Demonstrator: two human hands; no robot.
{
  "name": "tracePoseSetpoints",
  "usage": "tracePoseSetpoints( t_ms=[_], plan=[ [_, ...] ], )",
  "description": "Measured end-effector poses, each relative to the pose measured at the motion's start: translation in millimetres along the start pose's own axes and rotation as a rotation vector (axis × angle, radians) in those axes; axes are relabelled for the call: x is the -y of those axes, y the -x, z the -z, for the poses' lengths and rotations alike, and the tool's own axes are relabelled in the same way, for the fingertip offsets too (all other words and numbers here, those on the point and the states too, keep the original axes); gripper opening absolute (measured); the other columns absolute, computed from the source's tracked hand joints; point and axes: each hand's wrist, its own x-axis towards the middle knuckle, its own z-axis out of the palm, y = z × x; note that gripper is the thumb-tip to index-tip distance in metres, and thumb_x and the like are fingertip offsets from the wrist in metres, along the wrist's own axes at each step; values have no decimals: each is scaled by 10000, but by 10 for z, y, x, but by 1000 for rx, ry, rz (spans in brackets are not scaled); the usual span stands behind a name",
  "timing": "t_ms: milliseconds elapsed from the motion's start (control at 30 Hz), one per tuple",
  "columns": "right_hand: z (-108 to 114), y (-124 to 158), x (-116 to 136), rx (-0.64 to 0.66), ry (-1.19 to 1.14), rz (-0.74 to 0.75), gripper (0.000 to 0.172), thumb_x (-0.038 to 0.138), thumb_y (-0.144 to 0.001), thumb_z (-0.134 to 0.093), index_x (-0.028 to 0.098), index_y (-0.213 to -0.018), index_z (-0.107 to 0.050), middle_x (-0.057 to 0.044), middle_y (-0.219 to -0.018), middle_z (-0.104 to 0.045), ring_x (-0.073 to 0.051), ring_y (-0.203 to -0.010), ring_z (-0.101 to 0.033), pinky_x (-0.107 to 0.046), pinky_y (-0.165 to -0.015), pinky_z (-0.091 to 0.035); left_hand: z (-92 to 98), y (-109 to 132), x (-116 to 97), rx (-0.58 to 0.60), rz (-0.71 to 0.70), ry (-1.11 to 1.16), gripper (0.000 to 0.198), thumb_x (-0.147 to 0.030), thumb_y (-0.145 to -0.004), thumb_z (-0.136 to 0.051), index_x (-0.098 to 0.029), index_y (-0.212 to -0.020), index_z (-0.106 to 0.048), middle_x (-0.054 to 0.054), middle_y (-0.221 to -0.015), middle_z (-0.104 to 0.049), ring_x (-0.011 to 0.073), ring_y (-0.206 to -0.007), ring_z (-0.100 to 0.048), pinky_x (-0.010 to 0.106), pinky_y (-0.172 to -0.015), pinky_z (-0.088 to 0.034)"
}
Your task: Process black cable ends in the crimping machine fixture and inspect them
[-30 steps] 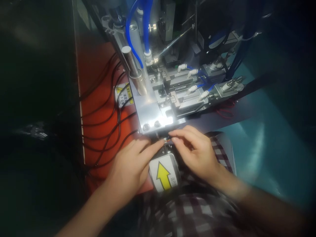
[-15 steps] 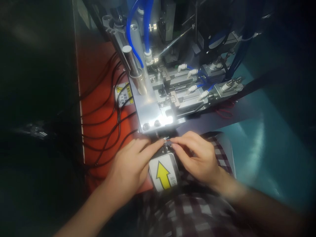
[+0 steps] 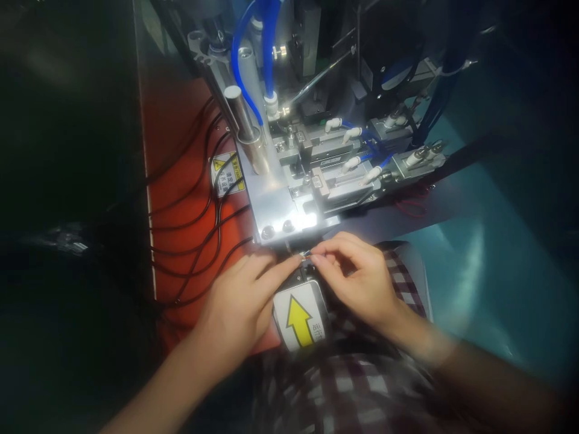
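My left hand lies back-up at the machine's front edge. Its index finger stretches out, the tip against a tiny pale part in a small dark fixture; the thumb is mostly hidden. Opposite it, my right hand is closed in a thumb-and-finger pinch on thin wires that run to the pale part. Fingertips cover much of these pieces, so their exact kind is unclear. Just below the fixture is a white plate with a yellow arrow.
A bright metal block with bolts and a steel post stands directly beyond my hands. Pneumatic cylinders with blue tubes fill the right. Black cables cross the orange base at left, beside a warning label.
My right hand has drawn slightly up, its pinching fingertips shifting a little above the fixture, and the thin wires show more clearly. My left hand stays in place.
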Motion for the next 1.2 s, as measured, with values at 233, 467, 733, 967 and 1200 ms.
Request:
tracePoseSetpoints(
  t_ms=[233, 467, 733, 967, 1200],
  plan=[
    [-31, -48, 44, 15, 75, 132, 85, 114, -831, -580, 161, -790, -638, -12, -697, -584, -110, -593, -545, -244, -540, -457, -14, -3, 2, -15, -1, 5, 390, -77, -890, -413, -164, -1202, -630, 62, -903, -618, 164, -780, -574, 262, -648, -499],
    [-18, -100, 70, 79, 165, 205, 134, 138, -876, -542, 151, -848, -672, -48, -749, -658, -151, -651, -614, -295, -629, -502, -19, 4, -1, -23, -3, -1, 399, -68, -889, -408, -162, -1207, -628, 68, -925, -624, 166, -797, -580, 263, -653, -501],
    [46, -23, 10, 27, -41, -13, 179, 116, -872, -548, 156, -974, -690, -64, -928, -705, -166, -843, -668, -270, -722, -546, -12, 1, 16, -10, -22, 9, 398, -60, -873, -429, -157, -1208, -620, 65, -947, -628, 164, -804, -588, 256, -666, -511],
    [69, 42, 28, 43, -27, -37, 198, 130, -861, -558, 124, -997, -701, -81, -889, -689, -165, -785, -661, -261, -674, -553, -17, 2, 0, -12, -8, 1, 425, -40, -861, -420, -140, -1237, -592, 71, -965, -638, 161, -813, -592, 248, -676, -507],
    [47, 40, 25, 110, -151, -162, 207, 175, -857, -568, 144, -1006, -709, -91, -929, -714, -193, -813, -673, -277, -628, -560, -24, -6, 15, 1, 2, -17, 425, -72, -890, -392, -162, -1262, -576, 63, -966, -639, 163, -833, -587, 256, -697, -502]
  ],
)
